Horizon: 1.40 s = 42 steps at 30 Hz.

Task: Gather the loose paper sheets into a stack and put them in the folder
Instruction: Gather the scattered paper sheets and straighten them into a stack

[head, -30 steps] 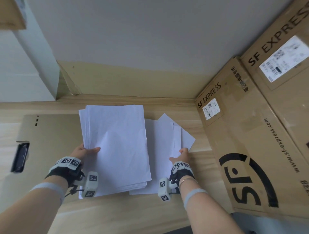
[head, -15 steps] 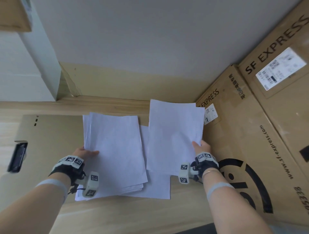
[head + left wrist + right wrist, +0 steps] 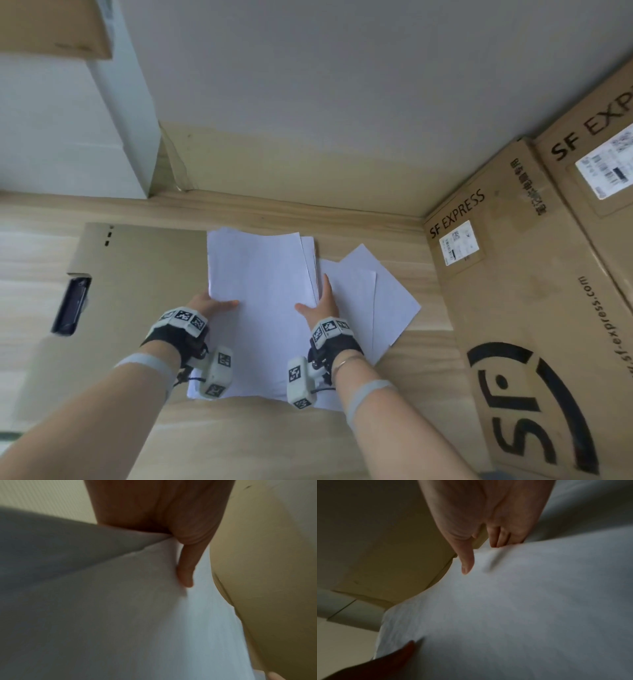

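Paper stack (image 3: 260,308) sits between two hands: left hand (image 3: 214,303) pinches its edge, right hand (image 3: 322,305) lies flat alongside; two loose sheets (image 3: 387,305) lie beside.

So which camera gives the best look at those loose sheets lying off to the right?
The head view: the loose sheets lie fanned beside the stack. Both wrist views show only close, blurry white paper, so you cannot tell them apart there.

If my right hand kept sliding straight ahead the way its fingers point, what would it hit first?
Probably nothing solid at first: the right hand would run along the stack's right edge, over the loose sheets, toward the wooden ledge.
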Each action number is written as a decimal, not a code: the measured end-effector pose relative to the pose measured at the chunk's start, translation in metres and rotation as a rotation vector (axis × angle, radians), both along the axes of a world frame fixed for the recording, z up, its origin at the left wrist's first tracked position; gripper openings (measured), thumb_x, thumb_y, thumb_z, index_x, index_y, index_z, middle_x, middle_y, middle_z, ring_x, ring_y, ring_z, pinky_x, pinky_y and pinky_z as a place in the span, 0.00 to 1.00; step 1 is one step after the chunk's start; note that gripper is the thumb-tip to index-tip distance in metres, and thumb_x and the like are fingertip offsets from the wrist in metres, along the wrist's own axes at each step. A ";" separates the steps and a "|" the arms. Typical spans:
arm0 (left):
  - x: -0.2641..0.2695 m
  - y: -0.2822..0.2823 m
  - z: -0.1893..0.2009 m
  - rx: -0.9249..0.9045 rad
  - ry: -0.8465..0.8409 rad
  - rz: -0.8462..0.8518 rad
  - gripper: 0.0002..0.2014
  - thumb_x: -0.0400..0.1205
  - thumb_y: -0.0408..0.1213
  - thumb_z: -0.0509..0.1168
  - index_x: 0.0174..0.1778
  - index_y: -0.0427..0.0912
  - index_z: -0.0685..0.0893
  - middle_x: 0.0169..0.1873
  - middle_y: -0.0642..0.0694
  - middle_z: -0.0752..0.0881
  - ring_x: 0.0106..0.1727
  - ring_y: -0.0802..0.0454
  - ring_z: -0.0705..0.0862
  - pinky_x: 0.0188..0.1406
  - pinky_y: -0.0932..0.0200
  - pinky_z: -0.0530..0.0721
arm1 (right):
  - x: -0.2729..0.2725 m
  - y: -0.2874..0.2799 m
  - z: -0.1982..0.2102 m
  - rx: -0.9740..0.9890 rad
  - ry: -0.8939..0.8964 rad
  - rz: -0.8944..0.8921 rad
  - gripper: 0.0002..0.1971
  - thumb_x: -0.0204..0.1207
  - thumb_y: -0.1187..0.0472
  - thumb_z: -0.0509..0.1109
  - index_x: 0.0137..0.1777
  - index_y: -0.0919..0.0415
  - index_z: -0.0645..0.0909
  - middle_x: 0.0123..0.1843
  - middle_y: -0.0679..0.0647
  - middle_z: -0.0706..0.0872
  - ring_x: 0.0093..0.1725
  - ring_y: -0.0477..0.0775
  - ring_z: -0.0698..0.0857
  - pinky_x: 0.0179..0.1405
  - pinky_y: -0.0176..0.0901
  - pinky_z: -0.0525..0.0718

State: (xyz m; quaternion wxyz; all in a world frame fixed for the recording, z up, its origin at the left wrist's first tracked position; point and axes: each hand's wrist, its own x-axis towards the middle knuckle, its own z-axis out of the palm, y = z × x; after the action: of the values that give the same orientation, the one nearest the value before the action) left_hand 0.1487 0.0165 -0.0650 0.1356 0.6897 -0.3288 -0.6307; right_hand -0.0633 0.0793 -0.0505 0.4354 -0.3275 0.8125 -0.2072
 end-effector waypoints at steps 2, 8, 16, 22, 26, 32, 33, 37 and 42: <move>-0.003 0.002 0.003 -0.017 -0.029 -0.030 0.23 0.72 0.27 0.74 0.62 0.26 0.81 0.60 0.30 0.84 0.54 0.38 0.84 0.61 0.47 0.81 | 0.005 -0.001 0.000 0.003 -0.049 0.020 0.45 0.75 0.59 0.71 0.83 0.50 0.44 0.83 0.51 0.60 0.80 0.55 0.65 0.77 0.44 0.66; -0.019 -0.011 0.045 -0.230 0.154 -0.062 0.17 0.72 0.27 0.73 0.56 0.31 0.84 0.53 0.29 0.88 0.50 0.41 0.84 0.63 0.38 0.81 | -0.024 -0.016 0.037 -0.275 -0.325 -0.314 0.43 0.72 0.63 0.74 0.82 0.58 0.53 0.76 0.61 0.72 0.74 0.61 0.74 0.75 0.55 0.71; -0.049 -0.029 0.123 -0.616 0.400 -0.047 0.18 0.60 0.40 0.79 0.44 0.53 0.84 0.44 0.47 0.88 0.52 0.43 0.85 0.58 0.48 0.83 | -0.053 -0.032 0.137 -0.730 -0.292 -0.278 0.09 0.73 0.72 0.71 0.50 0.60 0.80 0.48 0.53 0.86 0.52 0.56 0.84 0.60 0.52 0.80; -0.052 -0.032 0.140 -0.693 0.454 0.021 0.27 0.52 0.48 0.76 0.48 0.59 0.80 0.45 0.55 0.85 0.47 0.54 0.83 0.53 0.55 0.82 | -0.055 -0.030 0.136 -0.799 -0.290 -0.224 0.27 0.66 0.74 0.76 0.60 0.50 0.74 0.44 0.39 0.87 0.44 0.37 0.84 0.53 0.35 0.82; -0.055 -0.035 0.150 -0.745 0.429 -0.014 0.26 0.52 0.47 0.76 0.45 0.68 0.78 0.46 0.58 0.82 0.45 0.56 0.81 0.49 0.56 0.81 | -0.051 -0.032 0.128 -0.715 -0.255 -0.215 0.22 0.64 0.77 0.77 0.53 0.55 0.78 0.41 0.44 0.84 0.35 0.31 0.85 0.49 0.36 0.85; -0.057 -0.039 0.149 -0.764 0.467 0.048 0.28 0.52 0.46 0.78 0.46 0.64 0.75 0.45 0.56 0.83 0.47 0.54 0.82 0.51 0.54 0.83 | -0.054 -0.034 0.124 -0.690 -0.248 -0.281 0.15 0.64 0.74 0.79 0.34 0.52 0.81 0.37 0.44 0.85 0.32 0.32 0.86 0.35 0.22 0.83; -0.055 -0.040 0.145 -0.722 0.464 0.034 0.28 0.52 0.46 0.78 0.46 0.63 0.75 0.46 0.55 0.83 0.49 0.52 0.83 0.54 0.51 0.83 | -0.054 -0.032 0.121 -0.648 -0.260 -0.262 0.14 0.64 0.74 0.79 0.35 0.53 0.81 0.38 0.45 0.85 0.35 0.37 0.86 0.33 0.21 0.82; -0.048 -0.040 0.122 -0.557 0.368 -0.095 0.23 0.53 0.42 0.81 0.42 0.53 0.82 0.45 0.49 0.87 0.58 0.40 0.85 0.63 0.44 0.82 | -0.046 -0.027 0.110 -0.494 -0.242 -0.185 0.12 0.65 0.72 0.79 0.41 0.60 0.80 0.42 0.52 0.84 0.41 0.49 0.83 0.31 0.24 0.81; -0.040 -0.037 0.108 -0.545 0.392 -0.057 0.26 0.50 0.41 0.83 0.44 0.50 0.84 0.45 0.49 0.88 0.50 0.47 0.85 0.56 0.50 0.83 | -0.047 -0.024 0.101 -0.511 -0.286 -0.262 0.15 0.65 0.73 0.78 0.35 0.53 0.79 0.37 0.44 0.83 0.37 0.39 0.82 0.26 0.17 0.79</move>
State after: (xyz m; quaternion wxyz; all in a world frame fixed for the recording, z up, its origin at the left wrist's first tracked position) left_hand 0.1091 -0.0204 0.0435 0.3580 0.4843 -0.4723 -0.6436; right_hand -0.1106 0.0550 0.0503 0.4184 -0.2864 0.7002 -0.5027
